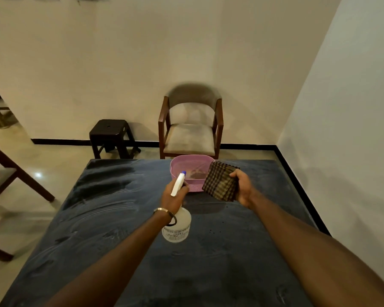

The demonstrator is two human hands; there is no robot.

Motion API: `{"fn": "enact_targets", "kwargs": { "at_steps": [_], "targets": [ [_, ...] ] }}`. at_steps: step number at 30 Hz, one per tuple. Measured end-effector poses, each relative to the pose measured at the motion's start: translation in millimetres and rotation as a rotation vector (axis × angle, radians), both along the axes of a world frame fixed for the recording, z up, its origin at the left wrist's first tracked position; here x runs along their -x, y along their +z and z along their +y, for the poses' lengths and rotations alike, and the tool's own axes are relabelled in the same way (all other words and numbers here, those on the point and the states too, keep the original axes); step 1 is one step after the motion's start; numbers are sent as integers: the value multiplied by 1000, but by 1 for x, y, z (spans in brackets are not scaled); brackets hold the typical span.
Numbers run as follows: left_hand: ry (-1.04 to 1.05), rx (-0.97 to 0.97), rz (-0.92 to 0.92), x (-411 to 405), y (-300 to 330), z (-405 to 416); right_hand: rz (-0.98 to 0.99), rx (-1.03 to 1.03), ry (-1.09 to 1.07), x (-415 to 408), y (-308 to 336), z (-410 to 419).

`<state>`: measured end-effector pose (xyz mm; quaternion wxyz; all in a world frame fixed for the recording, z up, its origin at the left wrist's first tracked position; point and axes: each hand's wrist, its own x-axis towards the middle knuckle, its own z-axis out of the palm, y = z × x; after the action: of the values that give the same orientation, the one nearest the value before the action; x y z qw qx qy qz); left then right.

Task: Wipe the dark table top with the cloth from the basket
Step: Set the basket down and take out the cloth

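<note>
While your right hand (242, 187) is gripping the folded brown checked cloth (221, 181) just beside the pink plastic basket (192, 166), your left hand (173, 196) is holding the white spray bottle (177, 227). Judging so, you are preparing; next lower the cloth onto the dark table top (231, 251).

Basket (182, 166) on table (111, 218) — chair (192, 127) behind, stool (111, 135) left

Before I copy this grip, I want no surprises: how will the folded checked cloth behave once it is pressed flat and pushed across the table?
The cloth is folded thick, so it probably holds shape in the right hand yet may flop open when released. It looks light. On the smeared table it should slide easily.
</note>
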<state>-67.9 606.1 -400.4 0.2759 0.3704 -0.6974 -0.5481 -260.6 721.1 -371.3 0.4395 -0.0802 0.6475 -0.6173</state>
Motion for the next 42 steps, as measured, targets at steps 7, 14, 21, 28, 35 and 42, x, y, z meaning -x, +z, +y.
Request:
{"fn": "enact_targets", "kwargs": {
  "at_steps": [7,14,21,28,35,42],
  "targets": [
    [93,123,113,43,57,-48,-45,21,-10,7,0,-16],
    [50,157,104,105,75,-132,-93,30,-108,29,-8,-62],
    [-29,154,55,149,39,-182,-132,19,-222,47,-29,-107],
    [-106,118,-75,174,-35,-207,-196,-18,-289,56,-66,-132],
    [-111,124,-138,165,-75,-213,-225,-42,-343,54,-84,-129],
    [-129,192,-190,157,-91,-206,-209,-66,-373,49,-91,-124]
  ]
}}
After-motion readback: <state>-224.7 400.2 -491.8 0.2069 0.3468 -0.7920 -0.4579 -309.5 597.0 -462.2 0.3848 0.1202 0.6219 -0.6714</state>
